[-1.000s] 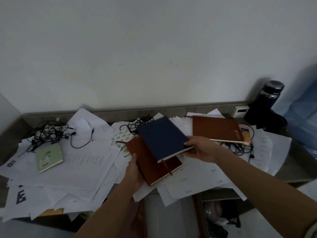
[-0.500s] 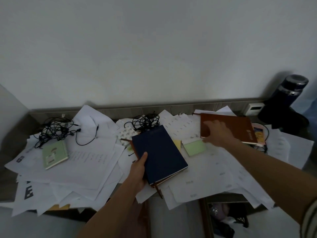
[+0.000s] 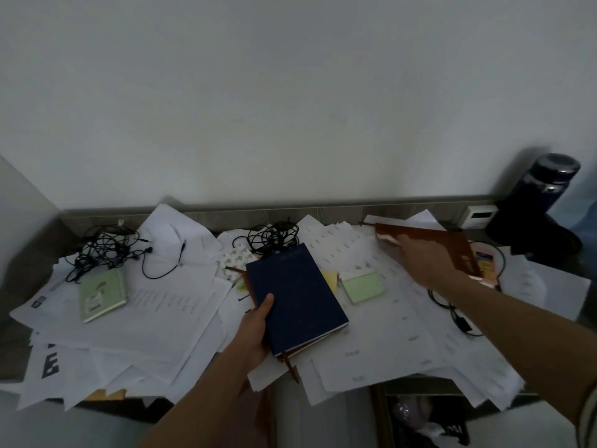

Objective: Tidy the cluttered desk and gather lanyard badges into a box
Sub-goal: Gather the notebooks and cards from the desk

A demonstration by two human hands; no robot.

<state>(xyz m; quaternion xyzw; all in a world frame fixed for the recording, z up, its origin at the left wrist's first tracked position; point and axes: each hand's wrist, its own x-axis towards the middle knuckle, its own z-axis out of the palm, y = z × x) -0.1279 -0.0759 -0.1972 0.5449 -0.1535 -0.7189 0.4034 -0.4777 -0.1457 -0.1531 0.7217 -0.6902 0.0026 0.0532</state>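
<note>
1. Gripping a dark blue hardback notebook (image 3: 294, 295), thumb on the cover and fingers underneath, the left hand (image 3: 255, 331) holds it stacked on a brown leather-look notebook (image 3: 301, 349) over the middle of the near edge of the grey wood-grain bench (image 3: 245, 215). Keeping the two together looks like the start of one pile of books.
2. The right hand (image 3: 426, 260) reaches toward the far right corner and closes its fingers on the left edge of a second brown notebook (image 3: 452, 244). That edge is tipped up, so the pale page block shows. I judge that this book is meant to join the stack.
3. Loose white paper sheets (image 3: 161, 318) cover nearly the whole bench, so it makes sense to lift the books off before squaring the sheets.
4. One lanyard badge (image 3: 484, 265), an orange-and-pink card with a thin black cord looping round it, lies just beside the right edge of the second brown notebook and seems partly tucked under it. It is small and blurred, and its print is unreadable. I cannot tell whether more badges lie under the papers, and no box for them is clearly in view.
5. A green spiral notepad (image 3: 102, 299) lies toward the left edge, and a green sticky pad (image 3: 363, 287) lies between the hands. Tangled black cables (image 3: 274, 236) run along the far edge.
</note>
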